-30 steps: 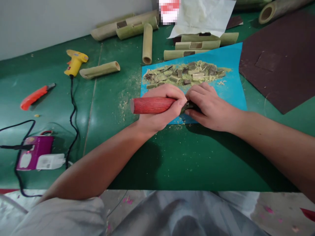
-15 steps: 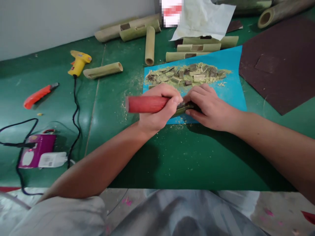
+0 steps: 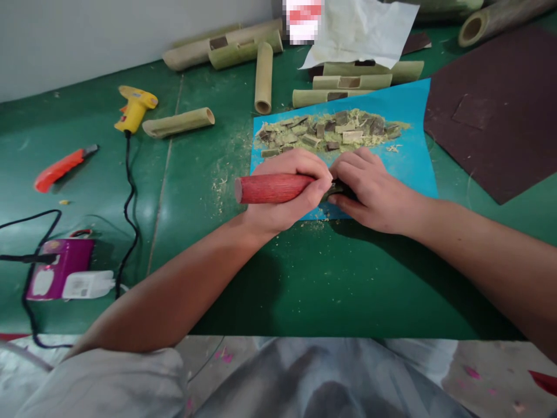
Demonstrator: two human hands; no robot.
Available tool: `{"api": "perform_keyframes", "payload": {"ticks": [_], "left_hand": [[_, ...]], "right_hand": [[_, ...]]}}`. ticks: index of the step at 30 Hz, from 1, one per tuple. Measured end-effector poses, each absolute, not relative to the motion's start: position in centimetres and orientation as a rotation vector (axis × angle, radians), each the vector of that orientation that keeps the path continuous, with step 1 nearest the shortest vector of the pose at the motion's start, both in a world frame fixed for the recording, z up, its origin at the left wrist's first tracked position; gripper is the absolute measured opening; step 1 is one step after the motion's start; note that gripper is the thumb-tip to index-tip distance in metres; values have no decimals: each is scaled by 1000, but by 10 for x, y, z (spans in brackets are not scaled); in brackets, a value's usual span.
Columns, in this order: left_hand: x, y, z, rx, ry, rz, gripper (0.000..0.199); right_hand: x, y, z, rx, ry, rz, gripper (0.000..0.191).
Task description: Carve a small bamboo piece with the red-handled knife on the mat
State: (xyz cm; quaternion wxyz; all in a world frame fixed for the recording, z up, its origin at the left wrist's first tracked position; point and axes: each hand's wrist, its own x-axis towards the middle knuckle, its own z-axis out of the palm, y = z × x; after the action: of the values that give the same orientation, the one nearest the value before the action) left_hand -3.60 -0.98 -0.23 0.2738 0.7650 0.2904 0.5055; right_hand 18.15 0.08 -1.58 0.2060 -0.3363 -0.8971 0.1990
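Note:
My left hand is wrapped round the red wooden handle of a tool, whose butt end points left. The tool's working end is hidden behind my fingers. Close against it, my right hand grips a green bamboo piece lying over the blue sheet; most of that piece is covered by my hands. Just beyond both hands, a heap of bamboo chips and shavings is spread on the sheet.
On the left are a yellow glue gun with its black cord, an orange utility knife and a purple box. Bamboo tubes lie at the back, near a white paper. A brown sheet covers the right.
My left hand has slid the red-handled tool to the right, up against my right hand. The strip of bamboo between the hands shows less. My right hand stays in place.

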Motion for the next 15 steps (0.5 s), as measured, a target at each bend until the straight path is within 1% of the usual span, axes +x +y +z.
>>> {"api": "perform_keyframes", "payload": {"ticks": [12,15], "left_hand": [[-35,-11,-3,2086,804,1372,12],[-35,-11,-2,2095,786,1372,14]], "right_hand": [[180,2,-15,-948,-2494,580,11],[181,2,-14,-948,-2478,598,11]]}}
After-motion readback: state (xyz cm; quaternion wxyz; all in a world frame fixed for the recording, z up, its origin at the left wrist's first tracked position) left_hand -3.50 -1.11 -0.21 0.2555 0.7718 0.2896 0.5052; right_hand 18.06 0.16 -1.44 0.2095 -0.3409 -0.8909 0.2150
